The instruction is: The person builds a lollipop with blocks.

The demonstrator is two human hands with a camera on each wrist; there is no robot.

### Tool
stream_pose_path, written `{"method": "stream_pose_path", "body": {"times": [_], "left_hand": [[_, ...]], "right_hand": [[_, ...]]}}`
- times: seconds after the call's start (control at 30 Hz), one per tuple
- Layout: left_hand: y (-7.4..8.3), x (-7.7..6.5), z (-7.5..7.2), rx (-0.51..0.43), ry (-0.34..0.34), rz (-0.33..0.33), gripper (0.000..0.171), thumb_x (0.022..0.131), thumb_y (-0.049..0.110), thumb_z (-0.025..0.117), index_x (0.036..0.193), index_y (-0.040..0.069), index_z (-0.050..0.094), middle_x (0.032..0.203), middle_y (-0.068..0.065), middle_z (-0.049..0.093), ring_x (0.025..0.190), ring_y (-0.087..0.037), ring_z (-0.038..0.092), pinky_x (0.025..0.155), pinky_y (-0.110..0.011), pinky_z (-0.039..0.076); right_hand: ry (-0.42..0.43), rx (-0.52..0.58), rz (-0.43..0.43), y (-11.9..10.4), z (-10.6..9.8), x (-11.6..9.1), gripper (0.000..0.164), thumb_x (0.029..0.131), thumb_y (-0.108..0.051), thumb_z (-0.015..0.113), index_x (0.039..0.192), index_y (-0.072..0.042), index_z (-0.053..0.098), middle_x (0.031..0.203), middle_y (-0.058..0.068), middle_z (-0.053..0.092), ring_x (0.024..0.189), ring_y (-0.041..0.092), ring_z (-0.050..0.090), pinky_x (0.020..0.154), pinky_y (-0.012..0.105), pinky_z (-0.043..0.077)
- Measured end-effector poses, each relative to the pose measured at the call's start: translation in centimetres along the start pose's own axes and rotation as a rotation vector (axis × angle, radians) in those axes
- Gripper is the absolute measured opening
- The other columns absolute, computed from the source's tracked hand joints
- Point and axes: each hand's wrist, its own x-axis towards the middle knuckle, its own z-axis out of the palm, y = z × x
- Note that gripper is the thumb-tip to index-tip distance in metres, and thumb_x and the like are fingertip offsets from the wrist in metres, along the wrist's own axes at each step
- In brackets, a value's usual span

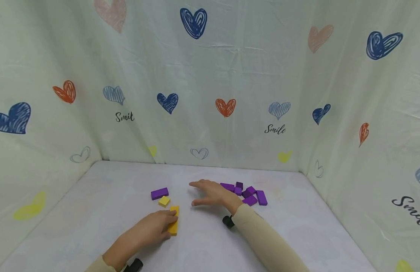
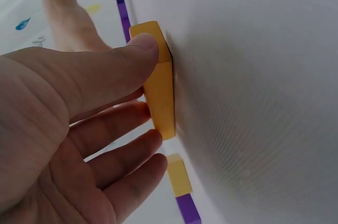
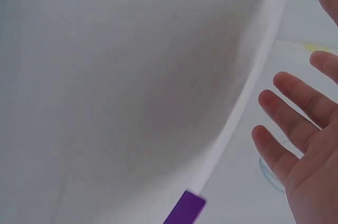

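My left hand (image 1: 148,228) holds a long yellow block (image 1: 174,229) at the table's front middle. In the left wrist view the thumb lies over the near end of that block (image 2: 161,100), and fingertips touch its side. Just beyond it sit a small yellow block (image 1: 164,201) and a purple block (image 1: 159,193). My right hand (image 1: 212,193) hovers over the table with fingers spread and nothing in its grasp. Right beside it, several purple blocks (image 1: 262,198) lie in a loose group, partly hidden by that hand.
A white cloth covers the table (image 1: 128,181). Pale curtains (image 1: 237,136) printed with hearts hang behind the table and on both sides. A dark wrist device (image 1: 228,222) is on the right wrist, another (image 1: 133,265) on the left.
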Motion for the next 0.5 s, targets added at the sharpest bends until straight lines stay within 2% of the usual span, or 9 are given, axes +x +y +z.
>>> {"method": "stream_pose_path", "body": {"times": [0.2, 0.33, 0.5], "left_hand": [[0.5, -1.1, -0.4, 0.013, -0.008, 0.012, 0.045, 0.076, 0.019, 0.08, 0.118, 0.007, 0.067, 0.129, -0.01, 0.06, 0.119, -0.032, 0.054, 0.099, -0.049, 0.044], [0.7, -1.7, -0.6, 0.017, -0.015, 0.02, 0.045, 0.074, 0.017, 0.081, 0.116, 0.008, 0.068, 0.128, -0.01, 0.06, 0.117, -0.032, 0.056, 0.097, -0.05, 0.045], [0.9, -2.2, -0.8, 0.021, -0.018, 0.04, 0.042, 0.074, 0.015, 0.081, 0.113, 0.008, 0.069, 0.125, -0.011, 0.062, 0.112, -0.033, 0.059, 0.094, -0.049, 0.048]], "right_hand": [[-0.007, 0.028, -0.049, -1.5, 0.6, 1.8, 0.066, 0.084, -0.052, 0.067, 0.142, -0.028, 0.046, 0.141, -0.008, 0.049, 0.131, 0.014, 0.042, 0.109, 0.038, 0.036], [-0.013, 0.043, -0.082, -2.7, 0.7, 2.9, 0.058, 0.085, -0.047, 0.068, 0.137, -0.027, 0.052, 0.13, -0.008, 0.055, 0.118, 0.01, 0.051, 0.102, 0.031, 0.042], [-0.027, 0.085, -0.097, -4.3, 1.0, 4.1, 0.051, 0.085, -0.042, 0.07, 0.133, -0.029, 0.056, 0.12, -0.01, 0.057, 0.104, 0.006, 0.054, 0.091, 0.023, 0.047]]}}
